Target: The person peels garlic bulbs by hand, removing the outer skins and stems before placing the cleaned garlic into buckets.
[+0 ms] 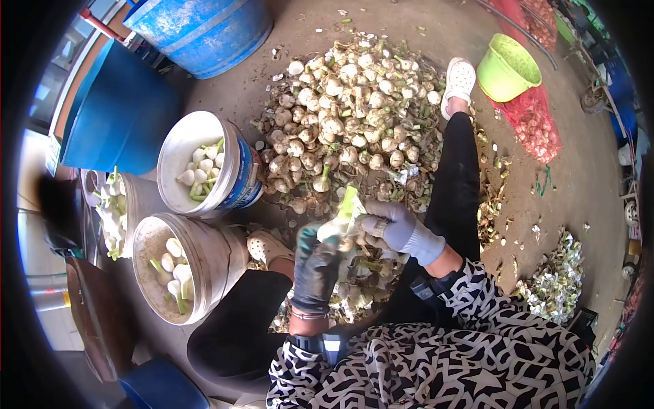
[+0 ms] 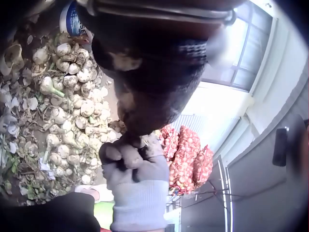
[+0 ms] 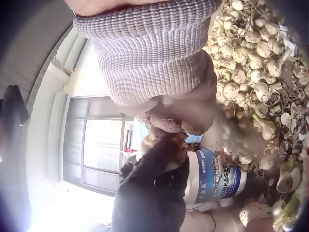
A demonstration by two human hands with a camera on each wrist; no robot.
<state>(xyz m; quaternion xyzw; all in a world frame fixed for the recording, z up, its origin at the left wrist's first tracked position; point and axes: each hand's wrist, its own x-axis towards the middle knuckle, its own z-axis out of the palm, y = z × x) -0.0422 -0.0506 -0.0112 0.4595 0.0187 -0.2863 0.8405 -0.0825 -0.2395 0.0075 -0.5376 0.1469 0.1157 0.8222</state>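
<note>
Between the two gloved hands is a garlic bulb [image 1: 332,230] with a short green stem [image 1: 349,202] pointing up. The left hand [image 1: 317,267], in a dark, soiled glove, grips the bulb from below and the left. At the bulb's right side, the right hand [image 1: 402,230], in a light grey glove, has its fingers curled and pinches at the skin by the stem. Both wrist views show the hands meeting, with the bulb mostly hidden behind the fingers. A large heap of unpeeled bulbs [image 1: 340,116] lies on the floor just beyond the hands.
White buckets [image 1: 225,160] [image 1: 145,266] holding peeled bulbs stand at the left, by large blue tubs [image 1: 119,109]. A lime green bucket [image 1: 507,67] and red net sacks [image 1: 535,129] are at the upper right. Peeled skins [image 1: 555,279] lie at the right.
</note>
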